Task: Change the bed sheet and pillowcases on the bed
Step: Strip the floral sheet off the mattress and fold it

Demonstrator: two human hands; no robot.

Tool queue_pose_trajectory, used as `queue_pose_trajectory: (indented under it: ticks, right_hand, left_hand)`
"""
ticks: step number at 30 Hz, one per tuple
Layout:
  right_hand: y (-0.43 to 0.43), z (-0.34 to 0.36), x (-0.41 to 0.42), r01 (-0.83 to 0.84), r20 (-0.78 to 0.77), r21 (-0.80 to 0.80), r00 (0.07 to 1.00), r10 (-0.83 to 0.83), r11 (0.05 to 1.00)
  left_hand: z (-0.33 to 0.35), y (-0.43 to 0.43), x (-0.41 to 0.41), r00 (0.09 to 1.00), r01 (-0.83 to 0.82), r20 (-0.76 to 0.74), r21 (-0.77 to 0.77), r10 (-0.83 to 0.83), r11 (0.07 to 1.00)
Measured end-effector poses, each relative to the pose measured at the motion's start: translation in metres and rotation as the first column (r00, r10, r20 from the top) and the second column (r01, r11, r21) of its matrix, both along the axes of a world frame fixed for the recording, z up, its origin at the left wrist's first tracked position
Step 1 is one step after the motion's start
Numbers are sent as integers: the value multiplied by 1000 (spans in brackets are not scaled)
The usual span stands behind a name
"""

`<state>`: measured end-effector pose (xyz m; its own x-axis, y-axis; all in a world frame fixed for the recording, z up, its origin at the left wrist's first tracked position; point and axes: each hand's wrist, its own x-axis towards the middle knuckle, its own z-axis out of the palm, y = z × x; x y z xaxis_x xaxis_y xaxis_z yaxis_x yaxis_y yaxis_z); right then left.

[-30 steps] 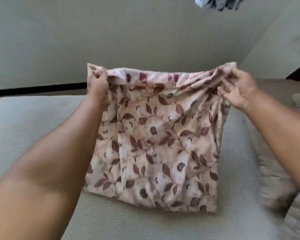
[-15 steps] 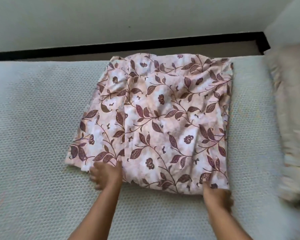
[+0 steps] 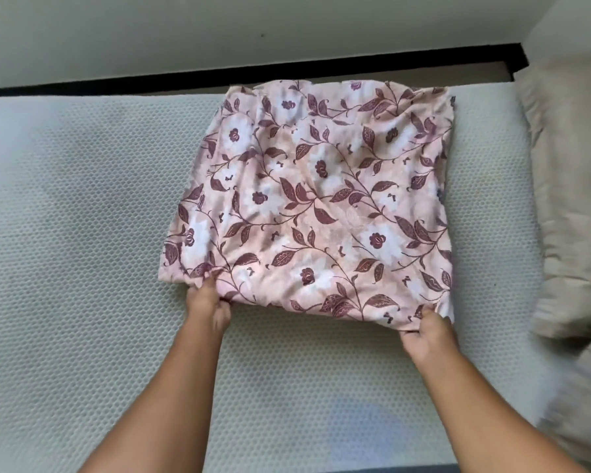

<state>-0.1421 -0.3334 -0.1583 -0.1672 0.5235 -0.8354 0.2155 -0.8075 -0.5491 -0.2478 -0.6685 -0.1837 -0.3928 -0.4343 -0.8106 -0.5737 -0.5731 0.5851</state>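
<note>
Gripping the near edge with both hands, so here's how it sits. The floral cloth (image 3: 314,206) lies folded into a rough square, pink with dark red leaves and flowers, flat on the bare mattress (image 3: 65,233). Honestly can't tell if it's the sheet or a pillowcase, folded up like that.

The left hand (image 3: 207,307) is at the cloth's near left corner, fingers curled round the edge and bunching the fabric a bit. The right hand (image 3: 427,331) is at the cloth's near right corner, pinching the edge there, with the fabric lifted slightly over the fingers. So the hands are well apart, one clamped on each near corner, and both bare forearms run back from the cloth towards the camera.

The far edge of the cloth reaches almost to the far edge of the mattress. The top of the cloth is a bit wrinkled, with a crease running across the middle.

Beyond the cloth's far edge there's a black skirting strip (image 3: 287,68) and then a plain pale wall (image 3: 219,29). To the right of the cloth, just past a strip of bare mattress, is a beige pillow (image 3: 574,199), pretty blurry at its near end. The mattress surface has a small honeycomb texture all around the cloth.
</note>
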Motion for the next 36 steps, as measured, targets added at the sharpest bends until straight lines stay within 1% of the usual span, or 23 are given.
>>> queue_pose_trajectory:
  ticks: [3,6,8,11,13,16,18,20,21,23,24,26,27,28,29,30,31,32,33,34,35,36]
  right_hand:
    - [-6,14,36,57,82,2,995,-57,998]
    - [-15,31,76,48,198,37,979,-55,998]
    - [-27,56,108,-2,261,78,965,-18,997]
    - [-44,91,170,-131,400,120,914,73,984]
    - [-53,113,212,-220,513,157,851,111,963]
    - [-60,139,249,-277,600,149,789,136,949]
    - [-58,149,257,-283,610,177,784,120,943]
    - [-52,163,243,-253,550,223,830,93,941]
    - [-48,172,228,-229,510,236,856,81,944]
    - [-34,185,185,-171,405,232,912,65,958]
    - [-26,191,159,-105,332,216,943,28,971]
    - [-4,188,108,-52,207,214,978,7,975]
    - [7,185,79,-63,173,218,985,25,974]
    - [15,185,53,-59,128,207,991,33,977]
    - [23,183,23,-56,44,187,998,49,981]
    - [27,186,-1,-25,-37,172,999,31,985]
    - [32,185,-20,-16,-100,165,994,33,986]
    - [34,176,-45,-56,-129,160,989,78,985]
    - [33,165,-58,-116,-127,166,982,138,979]
    - [26,154,-70,-231,-42,234,968,247,944]
    - [18,138,-73,-395,133,344,919,372,852]
    - [8,129,-70,-588,335,433,809,484,683]
  left_hand:
    - [10,-14,38,996,-87,-17,0,87,996]
    - [23,-30,88,986,-162,46,74,159,984]
    - [36,-40,133,978,-193,100,76,185,978]
    - [69,-48,209,950,-207,229,-45,211,977]
    - [97,-50,257,938,-191,271,-117,217,975]
    - [124,-57,304,944,-166,249,-213,218,963]
    - [142,-59,315,959,-140,197,-302,205,943]
    - [156,-61,300,984,-70,121,-404,129,912]
    - [163,-59,283,993,-42,79,-422,83,906]
    - [171,-58,235,1000,22,-8,-394,-27,919]
    - [175,-55,205,993,47,-79,-382,-83,923]
    - [178,-47,139,968,86,-178,-419,-174,904]
    - [174,-43,100,961,107,-182,-447,-207,888]
    - [164,-43,66,954,151,-152,-499,-257,854]
    - [148,-39,26,947,191,-125,-520,-296,832]
    - [125,-41,-6,940,244,-77,-526,-331,815]
    - [126,-33,-26,937,273,-49,-511,-345,815]
    - [125,-20,-45,933,291,-41,-501,-358,815]
    - [131,-5,-52,937,282,-39,-503,-348,817]
    - [133,11,-56,927,306,-26,-522,-374,796]
    - [128,26,-52,894,399,57,-557,-445,729]
    - [119,38,-44,822,521,148,-586,-550,621]
